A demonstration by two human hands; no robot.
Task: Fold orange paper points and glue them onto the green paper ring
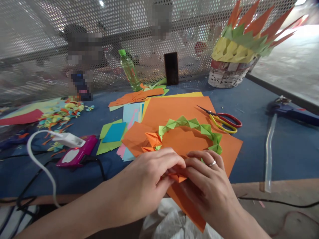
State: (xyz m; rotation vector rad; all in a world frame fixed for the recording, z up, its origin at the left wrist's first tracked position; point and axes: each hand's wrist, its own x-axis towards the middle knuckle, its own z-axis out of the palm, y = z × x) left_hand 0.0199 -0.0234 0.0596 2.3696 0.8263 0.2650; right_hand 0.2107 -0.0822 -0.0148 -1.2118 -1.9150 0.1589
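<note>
With left hand (pixel 151 176) and right hand (pixel 211 187) together, pinching a small folded orange paper piece (pixel 179 179) near six o'clock of the green zigzag folded-paper ring (pixel 194 123); apparently folding or fitting it. Calls next, probably, for firm pressing.

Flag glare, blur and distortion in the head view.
Head view, upper right: glare washes out the floor; head view, top: pixelated blocks obscure parts of the mesh panel; head view, sides: likely wide-angle stretch, left edge soft; head view, centre: scissors and green paper ring read fairly clearly.
</note>
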